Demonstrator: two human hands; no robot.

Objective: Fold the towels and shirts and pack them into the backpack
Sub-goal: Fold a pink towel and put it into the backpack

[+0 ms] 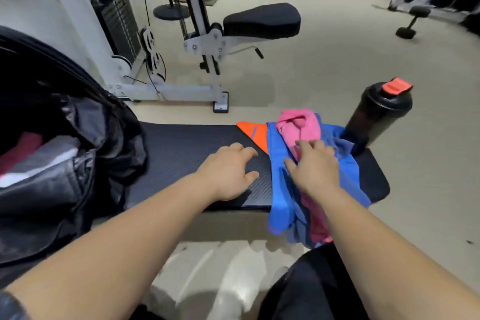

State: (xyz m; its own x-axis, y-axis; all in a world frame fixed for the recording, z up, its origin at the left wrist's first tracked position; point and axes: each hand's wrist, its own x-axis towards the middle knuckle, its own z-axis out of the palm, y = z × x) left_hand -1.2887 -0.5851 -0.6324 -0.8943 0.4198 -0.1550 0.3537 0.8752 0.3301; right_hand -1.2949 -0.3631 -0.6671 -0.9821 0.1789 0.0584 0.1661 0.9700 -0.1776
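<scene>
Far left: black backpack (65, 163), mouth open toward the camera, standing on the left end of the tabletop (181, 153). Red cloth (23, 148) and grey-white cloth (52, 156) sit inside it; cannot tell whether they are folded.

Centre: left hand (228, 171) over the bare black pad, fingers spread and loosely bent, fingertips down on the surface, holding nothing. It is well apart from the backpack and just beside the left edge of the clothes pile, not touching it.

Right of centre: the loose pile on the tabletop's right end. Orange cloth (255, 135) pokes out flat at the far left of the pile, partly under the blue shirt (279, 171). The blue shirt is crumpled and hangs over the near edge of the tabletop. Pink towel (298, 125) is bunched on top of it at the far side, with more pink showing lower down in the hanging part.

Right hand (315, 166) lies on top of the pile, palm down, fingers spread wide across blue shirt and pink towel, thumb on the blue; no pinch visible.

Far right: black shaker bottle (376, 117) with a red flip cap, upright at the tabletop's far right corner, touching the pile's edge.
</scene>
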